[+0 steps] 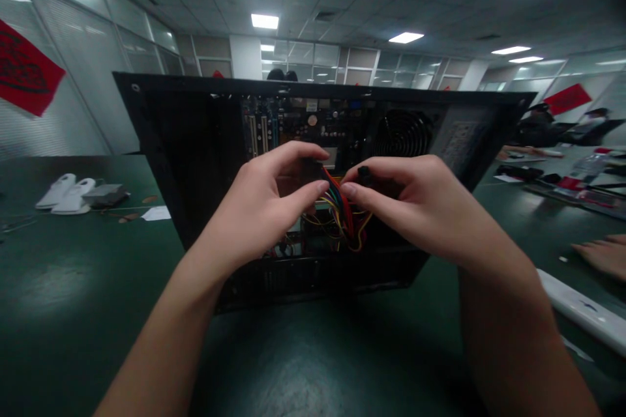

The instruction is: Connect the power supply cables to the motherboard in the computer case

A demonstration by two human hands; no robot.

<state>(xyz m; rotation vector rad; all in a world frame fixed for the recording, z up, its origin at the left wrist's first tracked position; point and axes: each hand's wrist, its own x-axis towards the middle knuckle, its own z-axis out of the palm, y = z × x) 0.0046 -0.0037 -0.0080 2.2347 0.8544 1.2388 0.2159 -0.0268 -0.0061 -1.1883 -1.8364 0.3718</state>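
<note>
A black computer case (313, 303) stands on the green table with its side off, facing me. Inside it are a motherboard (288, 124) and, at upper right, a round fan grille (402, 133). A bundle of coloured power cables (348, 218), red, yellow, green and black, hangs in front of the opening. My left hand (259, 199) is closed around the bundle's dark end, a connector mostly hidden by the fingers. Thumb and fingers of my right hand (411, 202) pinch the cables just beside it, and a small black plug (364, 174) sticks up between these fingers.
White objects (73, 195) and a grey block (104, 195) lie on the table at left, near a paper scrap (156, 213). At right are a long white bar (584, 309), another person's hand (604, 254) and a clear bottle (589, 166). People sit farther back.
</note>
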